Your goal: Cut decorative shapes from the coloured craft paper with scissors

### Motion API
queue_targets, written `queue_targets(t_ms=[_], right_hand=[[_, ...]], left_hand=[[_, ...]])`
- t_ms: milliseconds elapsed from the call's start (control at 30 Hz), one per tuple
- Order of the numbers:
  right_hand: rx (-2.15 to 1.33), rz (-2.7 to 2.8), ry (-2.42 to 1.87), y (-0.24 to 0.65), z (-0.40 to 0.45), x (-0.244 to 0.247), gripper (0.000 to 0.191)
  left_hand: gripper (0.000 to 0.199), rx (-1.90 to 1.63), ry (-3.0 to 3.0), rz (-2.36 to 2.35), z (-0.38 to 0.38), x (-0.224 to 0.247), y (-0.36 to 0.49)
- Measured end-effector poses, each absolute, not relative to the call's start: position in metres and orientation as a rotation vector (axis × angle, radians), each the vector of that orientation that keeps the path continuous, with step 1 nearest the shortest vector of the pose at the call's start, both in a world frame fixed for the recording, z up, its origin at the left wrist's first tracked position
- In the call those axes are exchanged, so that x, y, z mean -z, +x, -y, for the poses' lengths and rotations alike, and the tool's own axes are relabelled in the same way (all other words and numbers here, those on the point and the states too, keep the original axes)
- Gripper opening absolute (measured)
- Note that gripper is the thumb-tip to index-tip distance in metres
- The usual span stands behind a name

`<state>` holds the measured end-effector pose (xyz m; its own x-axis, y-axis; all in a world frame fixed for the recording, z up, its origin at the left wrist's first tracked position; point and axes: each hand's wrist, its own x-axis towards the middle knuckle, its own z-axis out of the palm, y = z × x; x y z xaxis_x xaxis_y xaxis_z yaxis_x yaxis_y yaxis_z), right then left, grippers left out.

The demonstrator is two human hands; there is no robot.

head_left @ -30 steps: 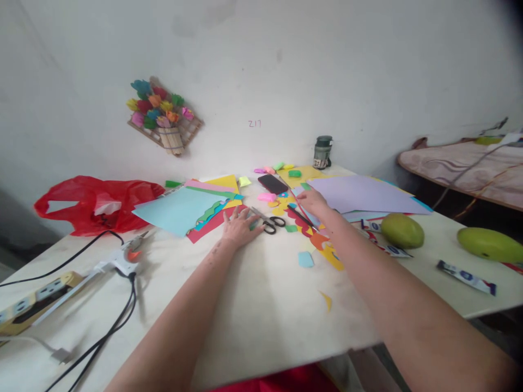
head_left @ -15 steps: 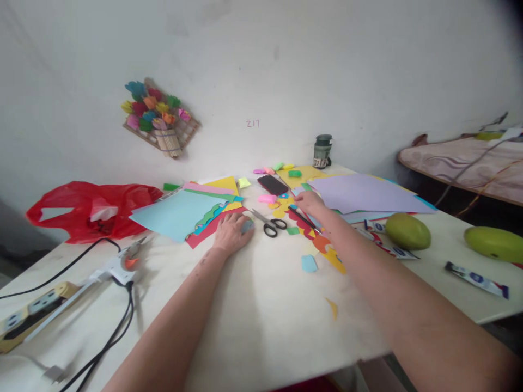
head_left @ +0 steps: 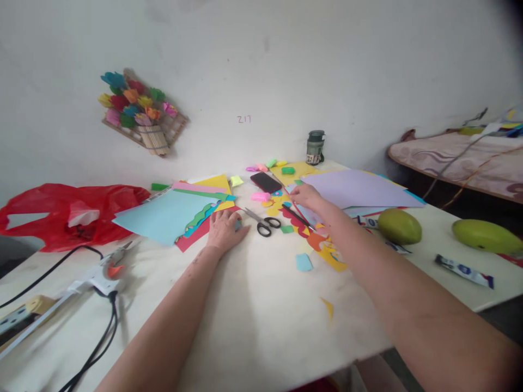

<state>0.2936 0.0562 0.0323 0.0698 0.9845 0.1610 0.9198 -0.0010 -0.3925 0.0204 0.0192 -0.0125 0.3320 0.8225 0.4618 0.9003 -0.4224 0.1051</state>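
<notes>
- Resting open on the white table (head_left: 253, 316), a person's left hand (head_left: 223, 231) spreads its fingers over the edge of a red sheet (head_left: 195, 236); a small blue scrap (head_left: 238, 224) shows by the thumb.
- The right hand (head_left: 307, 197), fingers curled, reaches over cut paper near the table's middle; whether it grips anything, the view cannot tell.
- The red sheet, flat and plain, lies left of centre, partly under green and blue wavy-edged paper and a pale blue sheet (head_left: 163, 215).
- One pair of scissors (head_left: 261, 219), black-handled with steel blades, lies just beside the left hand, tips pointing left and toward the wall (head_left: 355, 65).
- Counted nearby: one black pen (head_left: 297, 215), one dark phone (head_left: 265, 182) and one pink packet (head_left: 260, 196); four more small bright packets line up behind the phone.
- At right, two green mangoes (head_left: 399, 226) sit well apart, one tube (head_left: 464, 271) between them and the table's near edge.
- At left, one white glue gun (head_left: 107, 275) lies before one red bag (head_left: 81, 218).
- A lidded bottle (head_left: 315, 148) stands by the pale, smudged wall, where paper flowers (head_left: 143, 114) hang and "217" is written.
- Beyond the table, far right, a patterned cloth (head_left: 453, 158) covers another surface.
</notes>
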Motion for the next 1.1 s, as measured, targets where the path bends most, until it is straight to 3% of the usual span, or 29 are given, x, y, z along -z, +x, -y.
queue_targets(t_ms=[333,433,633,900,1100], right_hand=[[-0.826,1.947,-1.933,0.294,-0.039,-0.046,0.019],[-0.735,2.140,-1.970,0.292,-0.030,-0.053,0.024],[-0.198,2.290,-2.347,0.282,-0.016,-0.062,0.031],[-0.164,2.223,-2.283,0.286,-0.025,-0.041,0.023],[-0.360,2.183,-2.280,0.294,-0.019,-0.054,0.017]], left_hand=[[0.041,0.698,-2.686,1.157,-0.002,0.003,0.082],[0.039,0.662,-2.763,1.068,0.003,0.002,0.102],[0.024,0.614,-2.835,1.102,0.004,0.001,0.114],[0.018,0.725,-2.964,1.074,0.002,0.003,0.111],[0.024,1.200,-2.816,1.366,-0.009,0.002,0.099]])
